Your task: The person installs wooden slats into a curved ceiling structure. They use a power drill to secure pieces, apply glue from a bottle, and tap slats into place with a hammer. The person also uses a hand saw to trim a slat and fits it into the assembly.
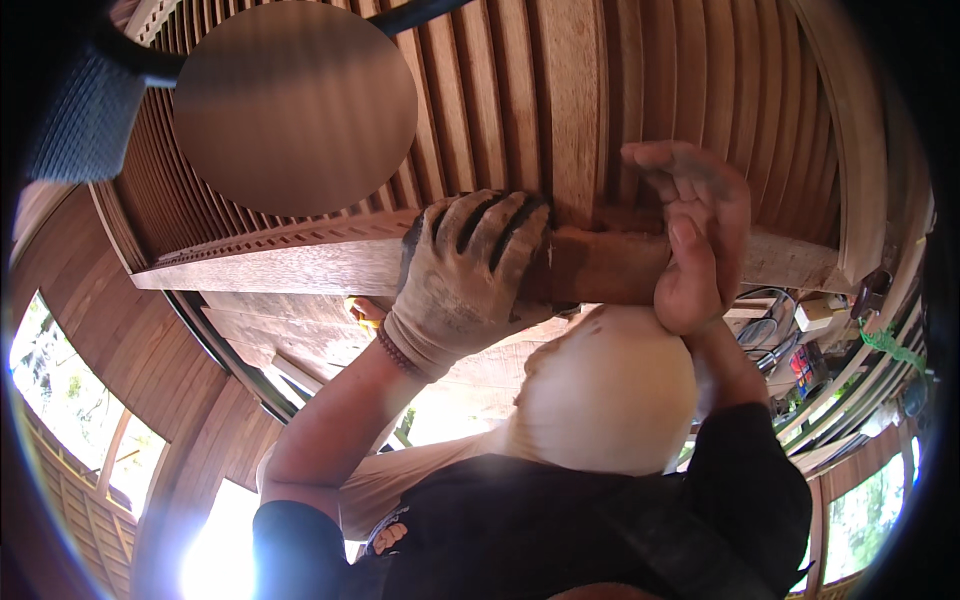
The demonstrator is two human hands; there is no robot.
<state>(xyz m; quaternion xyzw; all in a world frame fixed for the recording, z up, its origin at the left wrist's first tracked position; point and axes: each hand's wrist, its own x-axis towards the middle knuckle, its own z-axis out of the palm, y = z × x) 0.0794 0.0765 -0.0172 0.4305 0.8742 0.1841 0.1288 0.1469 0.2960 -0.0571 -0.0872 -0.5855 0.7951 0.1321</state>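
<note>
My left hand (460, 270), in a soiled pale knit glove, is closed over the left part of a brown wooden block (610, 265). The block lies along the near edge of a slatted wooden panel (490, 100). My right hand (705, 235) is bare, with its palm edge at the block's right end. Its fingers point up and away, slightly bent, and the thumb stands apart from them. Under the gloved fingers, the block's left end is hidden. The panel's lighter near rail (280, 268) runs out to the left of my glove.
My raised knee (610, 390) in pale trousers is just below the block. A blurred round patch covers some slats. Cables (770, 325), a small pale box (815, 314) and green cord (890, 345) lie at the right. A blue textured thing (85, 125) shows at the upper left.
</note>
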